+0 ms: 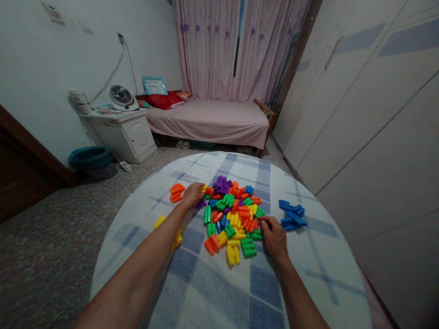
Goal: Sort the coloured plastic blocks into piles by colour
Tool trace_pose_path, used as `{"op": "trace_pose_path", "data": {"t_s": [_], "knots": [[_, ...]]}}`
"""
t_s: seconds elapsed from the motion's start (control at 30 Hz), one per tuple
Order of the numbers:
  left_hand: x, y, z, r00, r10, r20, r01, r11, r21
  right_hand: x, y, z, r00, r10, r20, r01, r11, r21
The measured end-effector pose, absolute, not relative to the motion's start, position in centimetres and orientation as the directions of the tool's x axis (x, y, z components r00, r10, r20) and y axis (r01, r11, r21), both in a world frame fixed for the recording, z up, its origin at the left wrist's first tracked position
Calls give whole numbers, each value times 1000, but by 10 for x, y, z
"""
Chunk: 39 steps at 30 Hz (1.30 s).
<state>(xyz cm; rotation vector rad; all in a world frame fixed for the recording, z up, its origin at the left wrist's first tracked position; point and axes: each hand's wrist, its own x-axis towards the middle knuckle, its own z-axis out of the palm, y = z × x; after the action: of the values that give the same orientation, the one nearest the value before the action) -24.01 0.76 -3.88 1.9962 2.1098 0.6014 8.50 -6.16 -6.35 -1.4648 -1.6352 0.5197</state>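
Observation:
A mixed pile of plastic building blocks [235, 218] in orange, yellow, green, blue and purple lies mid-table. At the pile's far left edge, my left hand [194, 194] is closed, its fingertips on a yellow block [203, 188]. Purple blocks [201, 204] lie just beside it. My right hand [275, 235] rests at the pile's right edge, fingers loosely bent and apart, near orange blocks [250, 225] and green blocks [254, 235]. Separate groups hold orange blocks [176, 192], yellow blocks [177, 239] partly hidden by my left forearm, and blue blocks [292, 214].
A checked cloth covers the round table [219, 292]. Beyond it stand a bed [212, 116], a white cabinet [137, 135] with a fan [122, 97], and a waste bin [91, 160]. A wardrobe [370, 119] lines the right side.

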Motion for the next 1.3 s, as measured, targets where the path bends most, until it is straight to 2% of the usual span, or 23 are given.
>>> {"op": "trace_pose_path", "data": {"t_s": [0.17, 0.37, 0.43, 0.57, 0.67, 0.73, 0.9, 1.1, 1.2, 1.3], "knots": [[-241, 1, -40, -156, 971, 180, 916, 74, 395, 85, -61, -64, 51, 945, 322, 584, 233, -777], [-256, -12, -25, -182, 947, 264, 908, 59, 415, 85, -62, -64, 52, 947, 317, 592, 227, -774], [-264, -18, -20, -198, 941, 275, 889, 54, 455, 86, -61, -65, 49, 947, 318, 601, 227, -767], [-267, -31, -11, -221, 937, 270, 785, 7, 619, 86, -59, -67, 57, 944, 326, 587, 233, -776], [-248, -45, -8, -173, 928, 330, 684, -128, 718, 83, -62, -62, 133, 934, 331, 535, 213, -817], [-227, -56, -9, -99, 918, 385, 630, -242, 738, 80, -65, -57, 182, 919, 349, 505, 217, -835], [-169, -80, -19, 86, 848, 523, 618, -457, 640, 71, -73, -51, 137, 885, 446, 467, 339, -817], [-129, -88, -29, 324, 676, 662, 572, -697, 432, 68, -78, -50, 29, 904, 427, 349, 391, -852], [-122, -87, -30, 338, 650, 681, 531, -729, 433, 68, -79, -48, -16, 931, 364, 287, 353, -891], [-121, -88, -30, 294, 710, 640, 499, -685, 530, 66, -79, -48, -42, 950, 308, 207, 310, -928]]}}
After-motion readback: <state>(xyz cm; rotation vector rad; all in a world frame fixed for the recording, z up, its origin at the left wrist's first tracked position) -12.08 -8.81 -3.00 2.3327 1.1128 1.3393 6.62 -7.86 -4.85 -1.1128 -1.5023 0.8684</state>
